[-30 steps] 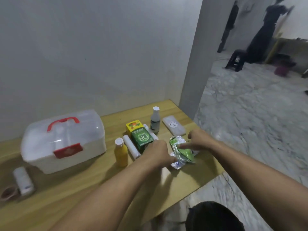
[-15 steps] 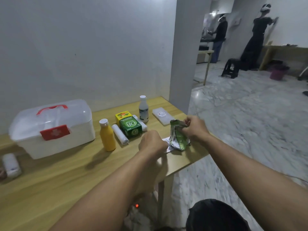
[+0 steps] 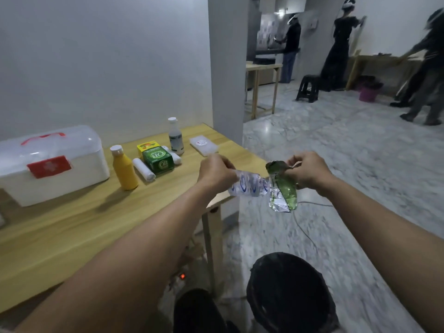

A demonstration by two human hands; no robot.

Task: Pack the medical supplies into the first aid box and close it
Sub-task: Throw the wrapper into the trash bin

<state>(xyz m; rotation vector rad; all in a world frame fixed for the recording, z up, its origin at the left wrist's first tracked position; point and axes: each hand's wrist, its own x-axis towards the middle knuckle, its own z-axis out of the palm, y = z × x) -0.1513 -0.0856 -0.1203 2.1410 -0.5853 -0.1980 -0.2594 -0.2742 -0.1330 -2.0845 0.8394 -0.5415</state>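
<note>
The white first aid box [image 3: 55,169] with a clear lid, red handle and red latch stands shut at the table's left. My left hand [image 3: 216,171] grips a clear, blue-printed packet [image 3: 249,185] in the air past the table's right edge. My right hand [image 3: 307,170] pinches a green and silver foil strip [image 3: 282,191] that hangs down beside it. On the table stand a yellow bottle [image 3: 125,168], a white roll [image 3: 144,169], a green box [image 3: 158,159], a yellow box [image 3: 147,146], a small white-capped bottle [image 3: 175,137] and a flat white pack [image 3: 203,145].
The wooden table [image 3: 72,227] ends just under my left hand. A black bin [image 3: 288,292] stands on the marble floor below my hands, and a power strip [image 3: 182,276] lies under the table. Several people, a stool and tables are far back right.
Both hands have lifted the packet and the foil strip off the table and carried them out past its right edge. The view has tilted up and turned right.
</note>
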